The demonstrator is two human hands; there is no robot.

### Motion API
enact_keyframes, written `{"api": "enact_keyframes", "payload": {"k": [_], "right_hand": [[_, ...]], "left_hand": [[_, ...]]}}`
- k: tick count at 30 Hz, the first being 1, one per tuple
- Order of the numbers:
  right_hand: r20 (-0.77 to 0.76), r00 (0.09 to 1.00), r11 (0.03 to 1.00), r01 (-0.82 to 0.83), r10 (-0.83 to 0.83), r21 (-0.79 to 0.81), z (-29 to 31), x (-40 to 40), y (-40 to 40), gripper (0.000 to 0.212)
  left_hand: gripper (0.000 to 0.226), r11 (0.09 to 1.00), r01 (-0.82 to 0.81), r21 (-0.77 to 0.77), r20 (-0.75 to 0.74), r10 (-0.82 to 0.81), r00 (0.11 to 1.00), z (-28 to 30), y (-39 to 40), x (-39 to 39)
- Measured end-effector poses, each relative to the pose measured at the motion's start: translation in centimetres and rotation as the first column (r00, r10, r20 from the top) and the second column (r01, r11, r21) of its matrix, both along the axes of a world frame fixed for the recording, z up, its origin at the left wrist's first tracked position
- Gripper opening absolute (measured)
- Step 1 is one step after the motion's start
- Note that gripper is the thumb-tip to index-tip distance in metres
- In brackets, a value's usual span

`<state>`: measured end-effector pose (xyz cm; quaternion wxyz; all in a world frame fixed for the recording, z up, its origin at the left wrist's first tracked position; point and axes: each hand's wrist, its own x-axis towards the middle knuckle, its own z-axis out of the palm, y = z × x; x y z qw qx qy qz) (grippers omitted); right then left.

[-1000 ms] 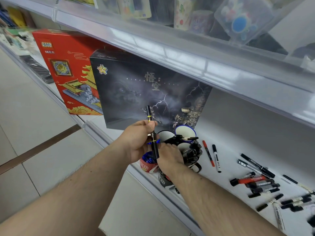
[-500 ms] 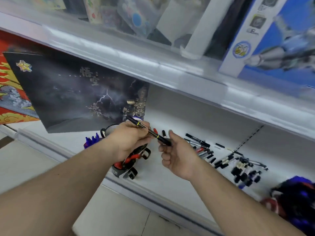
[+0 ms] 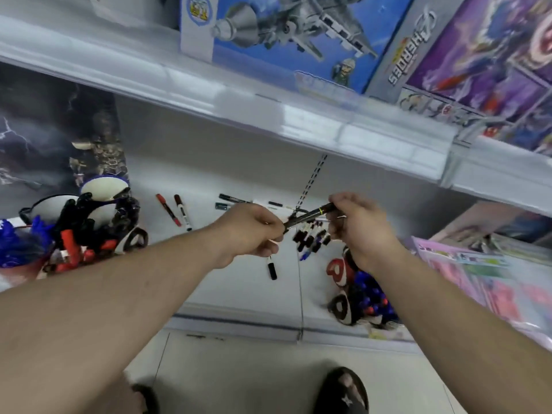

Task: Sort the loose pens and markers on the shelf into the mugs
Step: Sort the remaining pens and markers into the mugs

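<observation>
A black pen with a yellow ring [image 3: 310, 217] stretches between my two hands above the white shelf [image 3: 239, 282]. My left hand [image 3: 248, 231] pinches its lower end. My right hand [image 3: 355, 225] grips its upper end with curled fingers. Several loose black markers [image 3: 310, 237] lie on the shelf below the pen. A red marker [image 3: 168, 209] and a dark-capped marker [image 3: 182, 212] lie side by side further left. One short black marker [image 3: 271, 268] lies alone nearer the front. Mugs holding pens [image 3: 74, 231] cluster at the left; more mugs with blue pens [image 3: 358, 294] stand at the right.
A dark lightning box [image 3: 56, 135] stands at the back left. The upper shelf edge [image 3: 268, 115] overhangs close above, carrying toy boxes [image 3: 283, 37]. Pink packets [image 3: 478, 279] lie at the right. The floor and my sandalled foot [image 3: 343, 389] show below.
The view has swung right along the shelf. The pen has gone from upright over the left mugs to lying across between both hands, and my right hand now grips its upper end.
</observation>
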<state>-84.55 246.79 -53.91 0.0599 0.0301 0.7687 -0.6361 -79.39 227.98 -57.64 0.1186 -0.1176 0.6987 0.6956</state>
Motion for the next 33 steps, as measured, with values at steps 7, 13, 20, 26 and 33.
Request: {"api": "enact_keyframes", "payload": {"k": [7,13,20,26,33], "right_hand": [[-0.302,0.939,0.816,0.302,-0.165,0.493,0.1,0.6,10.5,0.031],[-0.366,0.927,0.541,0.353,-0.087,0.764,-3.6,2.2,16.8,0.036],[-0.288,0.957,0.398,0.251,0.034,0.882,-9.0,1.2,17.5,0.035],[-0.1,0.986,0.224,0.068,0.137,0.972,-14.4,0.6,16.3,0.044],[0.226,0.974,0.136,-0.225,0.01,0.965,-15.9,0.2,14.2,0.077]], "left_hand": [[0.007,0.936,0.251,-0.247,0.008,-0.257,0.966,-0.1,6.6,-0.8],[0.026,0.911,0.338,-0.236,0.02,-0.343,0.939,-0.1,10.0,-1.6],[0.026,0.902,0.336,-0.273,0.074,-0.328,0.942,-1.3,10.2,-2.2],[0.013,0.884,0.341,-0.319,0.115,-0.321,0.94,-2.3,9.0,-2.5],[0.026,0.861,0.366,-0.353,0.182,-0.32,0.93,-3.2,6.2,-3.0]]}}
